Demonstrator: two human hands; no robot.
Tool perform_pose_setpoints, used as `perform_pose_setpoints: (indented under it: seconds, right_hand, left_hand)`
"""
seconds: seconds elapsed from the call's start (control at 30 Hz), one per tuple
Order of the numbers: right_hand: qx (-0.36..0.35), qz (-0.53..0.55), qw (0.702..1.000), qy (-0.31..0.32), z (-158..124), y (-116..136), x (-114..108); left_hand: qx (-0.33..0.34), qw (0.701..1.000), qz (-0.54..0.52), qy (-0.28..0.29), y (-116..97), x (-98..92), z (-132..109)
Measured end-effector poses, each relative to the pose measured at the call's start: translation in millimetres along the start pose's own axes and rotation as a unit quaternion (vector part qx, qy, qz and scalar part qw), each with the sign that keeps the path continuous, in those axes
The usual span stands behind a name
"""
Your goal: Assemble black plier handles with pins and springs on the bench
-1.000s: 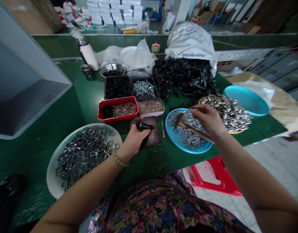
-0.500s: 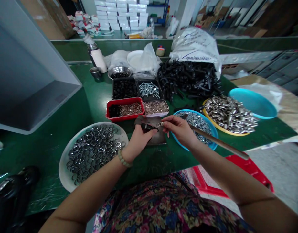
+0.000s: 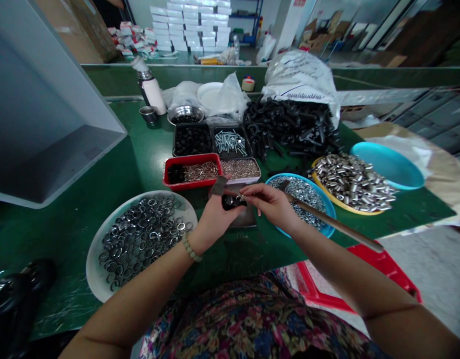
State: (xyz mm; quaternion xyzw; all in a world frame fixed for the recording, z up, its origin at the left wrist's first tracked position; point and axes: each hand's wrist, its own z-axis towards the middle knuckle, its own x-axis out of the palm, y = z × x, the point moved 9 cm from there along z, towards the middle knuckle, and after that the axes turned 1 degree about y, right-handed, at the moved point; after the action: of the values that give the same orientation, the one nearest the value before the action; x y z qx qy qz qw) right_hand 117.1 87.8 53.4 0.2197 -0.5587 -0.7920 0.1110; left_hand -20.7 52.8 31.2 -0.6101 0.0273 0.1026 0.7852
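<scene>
My left hand (image 3: 215, 217), a grey wrap on one finger, is closed around a black plastic part (image 3: 229, 202). Between the fingertips of my right hand (image 3: 274, 203) is a small shiny metal piece (image 3: 241, 197), coil-like in look, held against the right end of the black part. Fingers hide some of both pieces. Under the hands lies a flat metal plate (image 3: 248, 218). Just beyond them stand a red tray (image 3: 166, 180) of small copper-coloured pins and black bits, and a pale tray (image 3: 248, 179) of tiny copper-coloured pieces.
A white dish (image 3: 93, 264) of metal rings lies left. To the right, a hammer (image 3: 335, 223) rests across a blue bowl (image 3: 329, 230) of small metal parts, beside a yellow bowl (image 3: 360, 212) of metal sleeves. Black parts (image 3: 290, 124) spill from a bag behind. A grey bin (image 3: 103, 144) stands left.
My right hand has moved left and brought the small metal piece from beside the black part to its end. The view has tilted slightly.
</scene>
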Motion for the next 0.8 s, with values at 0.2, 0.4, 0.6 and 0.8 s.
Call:
perform_pose_setpoints:
  seconds: [0.2,0.4,0.6,0.8]
  right_hand:
    - [-0.092,-0.102,0.989,0.05,-2,13,-6]
    - [-0.162,-0.269,0.914,0.256,10,46,22]
    - [0.156,-0.301,0.931,-0.137,118,-34,-125]
    - [0.253,-0.318,0.88,-0.246,183,-105,-197]
  left_hand:
    - [-0.028,0.999,-0.035,0.025,0,0.4,3]
    - [-0.095,0.982,0.02,0.165,14,23.3,23]
    - [-0.187,0.955,-0.194,0.127,10,12.9,25]
    - [-0.109,0.987,-0.087,0.08,-7,-24.2,16]
